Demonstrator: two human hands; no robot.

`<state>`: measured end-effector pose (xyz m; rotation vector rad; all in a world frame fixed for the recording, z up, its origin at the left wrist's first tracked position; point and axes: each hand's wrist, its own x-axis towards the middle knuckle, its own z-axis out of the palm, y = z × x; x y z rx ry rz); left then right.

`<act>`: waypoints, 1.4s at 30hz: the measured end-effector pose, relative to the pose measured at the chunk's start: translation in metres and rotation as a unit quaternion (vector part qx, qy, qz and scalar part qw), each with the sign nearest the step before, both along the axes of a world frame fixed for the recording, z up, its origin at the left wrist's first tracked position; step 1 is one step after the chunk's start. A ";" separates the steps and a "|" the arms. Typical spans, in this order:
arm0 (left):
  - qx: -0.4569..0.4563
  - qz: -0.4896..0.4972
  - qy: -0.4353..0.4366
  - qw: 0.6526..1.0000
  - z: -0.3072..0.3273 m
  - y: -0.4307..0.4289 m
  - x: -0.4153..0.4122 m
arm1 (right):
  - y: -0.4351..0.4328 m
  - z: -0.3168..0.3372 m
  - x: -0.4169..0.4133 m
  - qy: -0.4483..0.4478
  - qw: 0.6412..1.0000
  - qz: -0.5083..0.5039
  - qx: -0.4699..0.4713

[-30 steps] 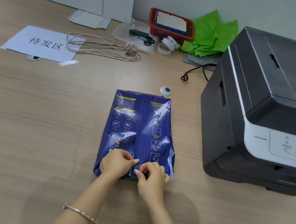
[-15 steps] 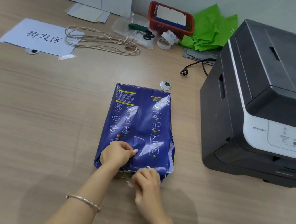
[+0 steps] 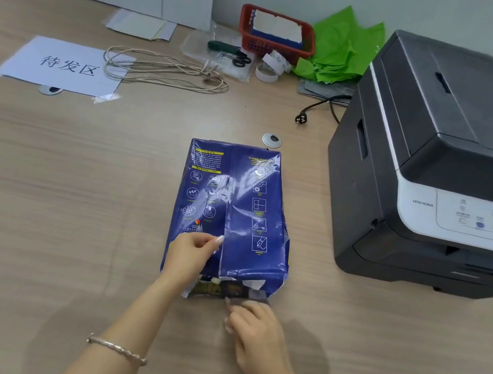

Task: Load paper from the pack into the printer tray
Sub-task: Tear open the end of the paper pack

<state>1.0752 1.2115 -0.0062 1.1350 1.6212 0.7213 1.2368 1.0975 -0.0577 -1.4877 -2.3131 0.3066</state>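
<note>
A blue wrapped paper pack (image 3: pixel 230 203) lies flat on the wooden desk (image 3: pixel 60 207), its near end torn. My left hand (image 3: pixel 190 252) presses on the near left part of the pack's top. Just in front of the pack, my right hand (image 3: pixel 253 325) pinches the end flap (image 3: pixel 233 290) of the wrapper and has it folded toward me. A black and white printer (image 3: pixel 442 171) stands to the right of the pack; its paper tray at the bottom front is closed. No bare sheets show.
At the back of the desk lie a printed paper sign (image 3: pixel 61 66), a coiled beige cord (image 3: pixel 163 70), a red basket (image 3: pixel 274 35), tape rolls (image 3: pixel 269 67), scissors (image 3: pixel 230 53), green tissue paper (image 3: pixel 342 50) and a loose black plug (image 3: pixel 302 118). A round grommet (image 3: pixel 271 140) sits behind the pack.
My right hand has moved from the top of the pack toward me, pulling the wrapper's end flap open and down. My left hand has stayed on the pack.
</note>
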 end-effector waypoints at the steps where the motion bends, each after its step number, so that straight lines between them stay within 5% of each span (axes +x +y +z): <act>1: 0.033 -0.003 0.020 0.999 -0.002 -0.003 -0.004 | -0.004 0.002 0.002 -0.012 1.000 0.013 0.007; 5: 0.189 -0.118 0.162 0.961 -0.014 -0.013 -0.024 | 0.002 0.024 0.003 0.052 0.992 -0.056 0.101; 9: 0.152 -0.287 0.296 0.898 -0.022 -0.016 -0.037 | 0.040 0.039 -0.007 0.017 0.980 -0.162 0.111; 13: 0.209 -0.267 0.341 0.877 -0.028 -0.019 -0.037 | 0.065 0.033 -0.007 -0.103 0.979 -0.170 0.037; 17: 0.268 -0.237 0.331 0.873 -0.032 -0.018 -0.046 | 0.067 0.032 0.002 0.006 0.981 -0.194 0.017; 19: 0.296 -0.221 0.309 0.877 -0.030 -0.019 -0.046 | 0.064 0.037 0.007 0.134 0.955 -0.257 -0.066; 21: 0.257 -0.157 0.247 0.921 -0.024 -0.020 -0.042 | 0.065 0.039 0.012 0.298 0.893 -0.307 -0.142; 24: 0.114 0.053 0.039 0.991 -0.016 -0.014 -0.041 | 0.072 0.038 0.018 0.441 0.807 -0.362 -0.153; 26: 0.052 0.171 -0.089 0.980 -0.008 -0.009 -0.045 | 0.077 0.036 0.021 0.463 0.783 -0.387 -0.151; 29: 0.018 0.201 -0.159 0.966 -0.003 -0.007 -0.047 | 0.083 0.033 0.025 0.468 0.758 -0.423 -0.163; 42: 0.016 0.071 -0.117 0.990 0.001 -0.018 -0.035 | 0.085 0.048 0.022 0.493 0.747 -0.390 -0.215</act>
